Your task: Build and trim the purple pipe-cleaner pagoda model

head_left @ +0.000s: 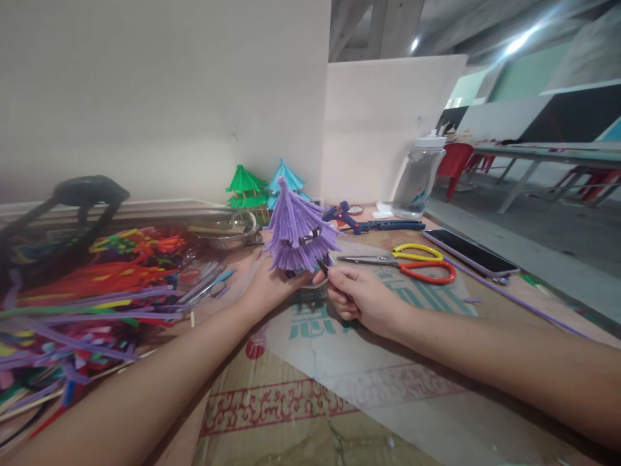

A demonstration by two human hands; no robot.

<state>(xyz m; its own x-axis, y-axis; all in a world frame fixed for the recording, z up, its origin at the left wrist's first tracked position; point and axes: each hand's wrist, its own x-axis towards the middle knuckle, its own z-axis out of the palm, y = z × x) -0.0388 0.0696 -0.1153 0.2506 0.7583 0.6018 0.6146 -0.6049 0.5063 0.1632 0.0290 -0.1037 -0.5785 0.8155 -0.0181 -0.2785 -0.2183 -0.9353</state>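
Note:
A purple two-tiered pavilion of fuzzy pipe cleaners (295, 223) stands upright in the middle of the table. My left hand (279, 285) is closed around its lower part, with the fingers mostly hidden behind and under the lower roof. Just right of the model, my right hand (356, 294) pinches a small dark pointed tool (322, 266); its tip reaches the lower roof's edge, and its kind is hard to make out. Behind the model are a green pavilion (242, 188) and a blue pavilion (287, 176) built in a similar way.
Scissors with yellow and red handles (427, 264), a phone (470, 252), a glue gun (345, 217), pliers (392, 225) and a water bottle (418, 178) lie or stand to the right. Heaped pipe cleaners (97, 285) and a glass bowl (228, 236) are on the left.

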